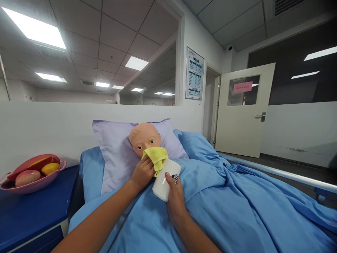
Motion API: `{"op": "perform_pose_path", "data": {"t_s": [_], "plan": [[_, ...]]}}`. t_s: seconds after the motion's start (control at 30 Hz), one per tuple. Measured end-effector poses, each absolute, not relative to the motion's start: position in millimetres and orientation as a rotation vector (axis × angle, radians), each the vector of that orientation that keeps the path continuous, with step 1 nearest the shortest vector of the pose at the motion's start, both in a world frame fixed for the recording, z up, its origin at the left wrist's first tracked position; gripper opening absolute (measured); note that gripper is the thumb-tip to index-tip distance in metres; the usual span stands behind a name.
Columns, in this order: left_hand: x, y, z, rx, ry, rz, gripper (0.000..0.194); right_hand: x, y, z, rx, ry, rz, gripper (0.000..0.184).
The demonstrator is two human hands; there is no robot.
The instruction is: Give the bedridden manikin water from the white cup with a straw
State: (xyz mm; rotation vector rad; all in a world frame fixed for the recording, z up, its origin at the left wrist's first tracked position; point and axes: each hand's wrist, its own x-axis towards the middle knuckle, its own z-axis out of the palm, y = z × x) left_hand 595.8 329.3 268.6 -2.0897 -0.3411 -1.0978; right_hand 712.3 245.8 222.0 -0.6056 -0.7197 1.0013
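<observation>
A mannequin (144,137) lies in a bed with its head on a lilac pillow (113,147). My left hand (143,174) is closed on a yellow cloth (156,154) held against the lower part of the mannequin's face, so its mouth is hidden. In my right hand (176,195) is a white mug (162,184) with a black striped print. It is tilted, its upper end close to the cloth and the mannequin's chin. A blue quilt (207,196) covers the body below the head.
At the left stands a blue bedside cabinet (50,207) with a pink basket (34,188) of fruit on it. A bed rail (279,172) runs along the right side. Behind are a half-height white wall (52,123) and an open door (239,130).
</observation>
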Motion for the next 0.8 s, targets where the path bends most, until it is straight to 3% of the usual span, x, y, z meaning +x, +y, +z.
{"op": "perform_pose_path", "data": {"t_s": [0.27,0.57,0.8], "plan": [[577,316,246,-2.275,-0.399,-1.196,0.033,712,243,223,-0.614,-0.725,1.034,0.052],[601,302,286,-2.043,-0.338,-1.218,0.034,711,244,223,-0.592,-0.733,0.991,0.055],[606,316,278,-2.023,-0.418,-1.098,0.024,712,240,229,-0.618,-0.677,1.006,0.056]]}}
